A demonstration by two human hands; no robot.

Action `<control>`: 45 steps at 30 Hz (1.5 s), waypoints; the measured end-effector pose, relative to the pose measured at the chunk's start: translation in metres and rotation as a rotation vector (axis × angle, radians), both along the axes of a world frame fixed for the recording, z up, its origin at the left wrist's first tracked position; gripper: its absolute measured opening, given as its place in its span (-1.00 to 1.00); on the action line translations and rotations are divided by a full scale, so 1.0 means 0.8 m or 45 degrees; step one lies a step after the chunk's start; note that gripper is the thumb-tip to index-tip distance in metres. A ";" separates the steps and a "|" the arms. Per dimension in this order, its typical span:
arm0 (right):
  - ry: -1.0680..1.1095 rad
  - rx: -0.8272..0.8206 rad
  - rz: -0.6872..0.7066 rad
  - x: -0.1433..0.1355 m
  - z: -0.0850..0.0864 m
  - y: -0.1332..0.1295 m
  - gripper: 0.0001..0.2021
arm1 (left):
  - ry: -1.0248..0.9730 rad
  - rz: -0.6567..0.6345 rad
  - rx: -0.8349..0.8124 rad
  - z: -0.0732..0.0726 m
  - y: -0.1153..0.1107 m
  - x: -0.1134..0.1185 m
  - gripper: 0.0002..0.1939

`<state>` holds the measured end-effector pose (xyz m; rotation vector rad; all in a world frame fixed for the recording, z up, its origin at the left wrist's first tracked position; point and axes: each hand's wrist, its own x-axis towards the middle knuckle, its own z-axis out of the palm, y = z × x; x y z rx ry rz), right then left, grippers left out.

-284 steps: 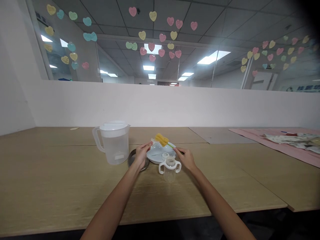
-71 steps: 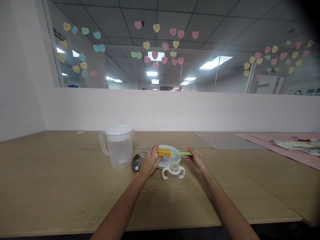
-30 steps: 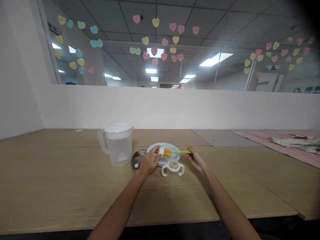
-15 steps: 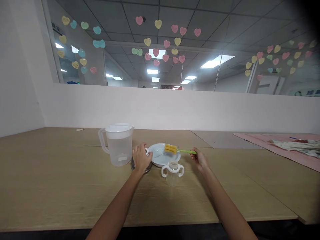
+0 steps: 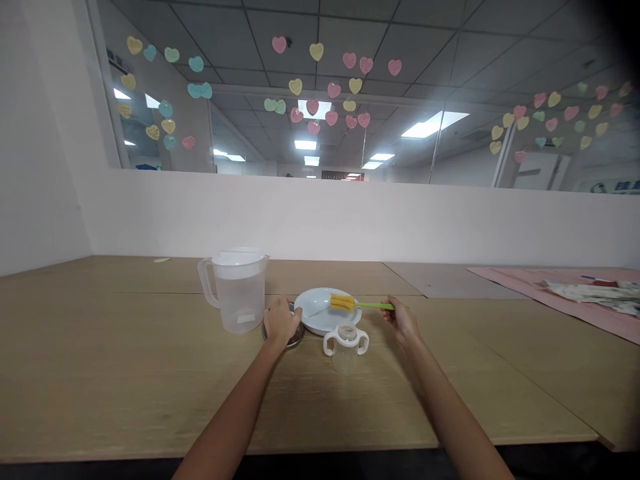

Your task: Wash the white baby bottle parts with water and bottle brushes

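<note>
My right hand grips the green handle of a bottle brush. Its yellow sponge head is over a white bowl, a little in from the right rim. Over a round metal dish, left of the bowl, my left hand is low with curled fingers; what they hold is hidden behind the hand. In front of the bowl stands a clear baby bottle, upright and without a cap, with a white collar and two white handles.
A lidded, translucent plastic pitcher stands left of my left hand. At the far right a pink cloth lies under a pale patterned cloth. A flat wooden stick lies near the back wall.
My left hand has lowered onto the metal dish, and the white ring-like piece seen at its fingers is now out of sight. My right hand and the brush have barely moved.
</note>
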<state>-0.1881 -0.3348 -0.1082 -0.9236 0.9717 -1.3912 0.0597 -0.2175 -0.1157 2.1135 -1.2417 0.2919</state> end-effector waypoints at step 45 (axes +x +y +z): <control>0.012 -0.004 -0.035 0.000 -0.006 -0.005 -0.84 | 0.516 -1.279 -0.242 -0.028 0.027 -0.134 -0.38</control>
